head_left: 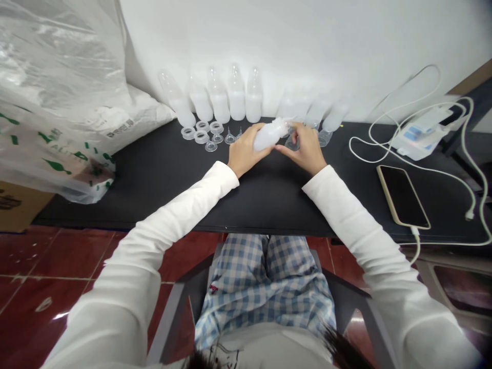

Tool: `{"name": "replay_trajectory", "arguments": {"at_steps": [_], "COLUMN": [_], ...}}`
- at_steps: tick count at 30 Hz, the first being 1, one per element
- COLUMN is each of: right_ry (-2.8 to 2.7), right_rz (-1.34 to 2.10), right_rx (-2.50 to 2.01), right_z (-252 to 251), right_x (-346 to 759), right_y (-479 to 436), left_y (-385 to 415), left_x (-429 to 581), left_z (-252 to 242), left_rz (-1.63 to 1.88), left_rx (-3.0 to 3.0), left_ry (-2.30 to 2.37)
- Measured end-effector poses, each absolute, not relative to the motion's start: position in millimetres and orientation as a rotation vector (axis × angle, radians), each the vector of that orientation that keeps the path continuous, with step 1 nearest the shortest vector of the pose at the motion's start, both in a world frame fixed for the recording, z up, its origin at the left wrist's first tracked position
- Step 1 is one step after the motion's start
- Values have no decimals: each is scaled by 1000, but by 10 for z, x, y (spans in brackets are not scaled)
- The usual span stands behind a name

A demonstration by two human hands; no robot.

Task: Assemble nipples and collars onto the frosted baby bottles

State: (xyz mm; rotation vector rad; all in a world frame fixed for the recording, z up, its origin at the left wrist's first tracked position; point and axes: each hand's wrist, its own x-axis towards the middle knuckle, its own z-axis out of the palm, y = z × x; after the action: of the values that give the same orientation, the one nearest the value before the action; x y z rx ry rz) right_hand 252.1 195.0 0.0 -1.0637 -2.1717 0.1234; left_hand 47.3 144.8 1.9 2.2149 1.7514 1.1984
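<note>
My left hand is wrapped round a white baby bottle, tilted with its top toward the right. The fingers of my right hand are curled at the bottle's top end, where a pale collar shows; its exact shape is blurred. To the left of my hands lie several white collar rings and several clear silicone nipples. Behind them a row of white bottles with clear domed covers stands along the wall. More clear nipples lie beside my right hand, partly hidden by it.
More pale bottles stand at the back right. On the black table a phone is plugged into a white cable, near a white box-shaped device with looped cables. Large plastic bags crowd the left end, over a cardboard box.
</note>
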Motion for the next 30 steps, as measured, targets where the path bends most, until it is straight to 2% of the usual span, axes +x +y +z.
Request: {"name": "replay_trajectory", "arguments": {"at_steps": [4,9,16,24,30], "right_ry": [-2280,-2272,-2279,-1692,-1690], "right_rz": [-224,-251,9,424,674], "right_rx": [-1253,-1301,-1071,-969,-837], "right_z": [88,9,-42,-42,-46], "right_x": [2621,2692,2743,2722,2668], "right_y": [1930,2016,2135,2172,2191], "left_y": [1479,1491,1498,1505,1511], "left_x": [439,402,346,291,276], "left_z": [12,6,-9,-11,5], "left_rz": [1184,1154,1144,1293,1254], "left_rx": [2084,2146,2353,2326,2364], "left_ry": [1848,1867,1883,1916,1962]}}
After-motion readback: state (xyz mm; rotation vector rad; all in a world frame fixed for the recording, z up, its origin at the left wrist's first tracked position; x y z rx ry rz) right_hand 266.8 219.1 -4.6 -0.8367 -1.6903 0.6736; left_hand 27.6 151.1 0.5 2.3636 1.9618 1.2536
